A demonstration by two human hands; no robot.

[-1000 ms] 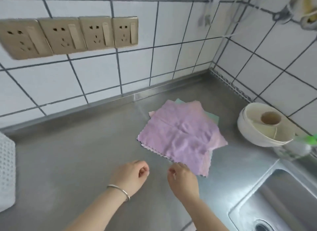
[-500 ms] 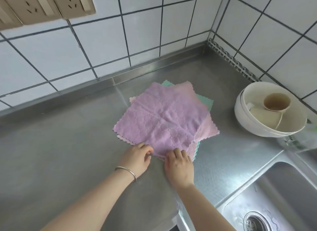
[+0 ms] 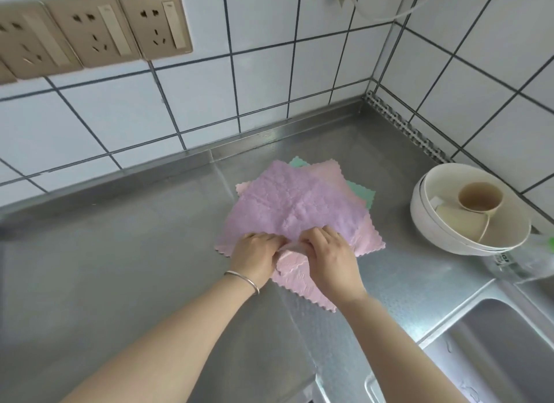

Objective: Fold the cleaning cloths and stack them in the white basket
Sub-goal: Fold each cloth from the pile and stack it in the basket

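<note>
A loose pile of cleaning cloths lies on the steel counter: a purple cloth (image 3: 295,201) on top, pink cloths (image 3: 367,237) under it and a green cloth (image 3: 364,194) peeking out at the back. My left hand (image 3: 254,254) and my right hand (image 3: 331,257) sit side by side at the pile's near edge. Both pinch the near edge of the purple cloth, which bunches up between them. A pink corner (image 3: 299,278) spreads out below my hands. The white basket is out of view.
A stack of white bowls (image 3: 449,237) holding a beige cup (image 3: 479,197) stands at the right by the tiled wall. A sink (image 3: 494,342) opens at the lower right. Wall sockets (image 3: 99,28) hang at the upper left. A clear plastic bottle (image 3: 527,258) lies beside the bowls.
My hands moved forward from the bare counter onto the pile and took hold of the purple cloth's near edge, lifting and bunching it. The camera also shifted.
</note>
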